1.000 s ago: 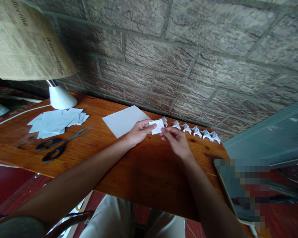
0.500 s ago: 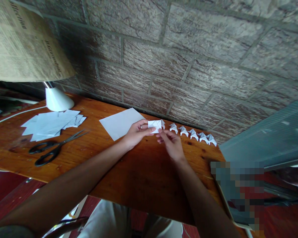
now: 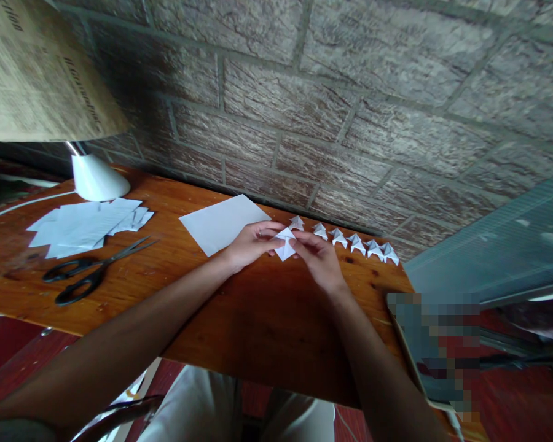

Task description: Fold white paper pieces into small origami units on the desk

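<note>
A small folded square of white paper is held up above the wooden table, one corner pointing toward me. My left hand pinches its left corner between thumb and fingers, and a ring shows on one finger. On the right corner my right hand is closed, thumb in front and fingers partly hidden behind the paper. Just beyond the hands stands a row of several small folded paper pieces with pointed tops. A larger white sheet lies flat behind my left hand.
On the left, a heap of cut paper pieces lies by the white lamp base. Black-handled scissors rest in front, partly spread. A stone-block wall borders the table at the back. At right, an object is blurred by pixels.
The folded paper has been turned from lying squarely to standing on a corner. My right hand has moved up to its right corner. The whole view has shifted slightly.
</note>
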Tool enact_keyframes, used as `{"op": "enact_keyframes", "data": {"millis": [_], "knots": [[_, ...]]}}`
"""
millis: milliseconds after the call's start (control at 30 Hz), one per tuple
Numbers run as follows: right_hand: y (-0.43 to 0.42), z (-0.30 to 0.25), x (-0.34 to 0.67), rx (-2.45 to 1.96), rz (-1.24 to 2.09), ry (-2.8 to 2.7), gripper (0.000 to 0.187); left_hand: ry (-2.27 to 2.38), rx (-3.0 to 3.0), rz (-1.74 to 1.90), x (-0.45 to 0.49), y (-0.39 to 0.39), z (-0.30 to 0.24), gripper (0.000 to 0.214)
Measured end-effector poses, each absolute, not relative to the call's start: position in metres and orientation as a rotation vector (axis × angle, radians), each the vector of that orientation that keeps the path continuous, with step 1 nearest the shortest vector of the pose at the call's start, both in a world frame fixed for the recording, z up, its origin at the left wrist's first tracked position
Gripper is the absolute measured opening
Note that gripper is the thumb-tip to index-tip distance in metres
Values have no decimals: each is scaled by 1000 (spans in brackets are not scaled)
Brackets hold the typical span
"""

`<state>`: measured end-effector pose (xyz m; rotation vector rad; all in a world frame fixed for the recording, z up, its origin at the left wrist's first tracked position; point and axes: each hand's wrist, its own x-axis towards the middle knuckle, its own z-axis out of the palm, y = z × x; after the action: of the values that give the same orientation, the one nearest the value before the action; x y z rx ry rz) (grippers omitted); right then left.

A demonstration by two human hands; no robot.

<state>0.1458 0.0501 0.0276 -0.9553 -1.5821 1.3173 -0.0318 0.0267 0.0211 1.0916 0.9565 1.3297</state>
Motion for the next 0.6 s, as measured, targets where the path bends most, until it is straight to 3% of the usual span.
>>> {"op": "enact_keyframes", "data": {"millis": [233,600], "knots": [[50,26,144,-974,1291,-1518,32,934,1133,1326,-30,26,19,36],[49,25,145,-913,1330,-1553,29,977,1050,1285,-34,26,19,35]]}}
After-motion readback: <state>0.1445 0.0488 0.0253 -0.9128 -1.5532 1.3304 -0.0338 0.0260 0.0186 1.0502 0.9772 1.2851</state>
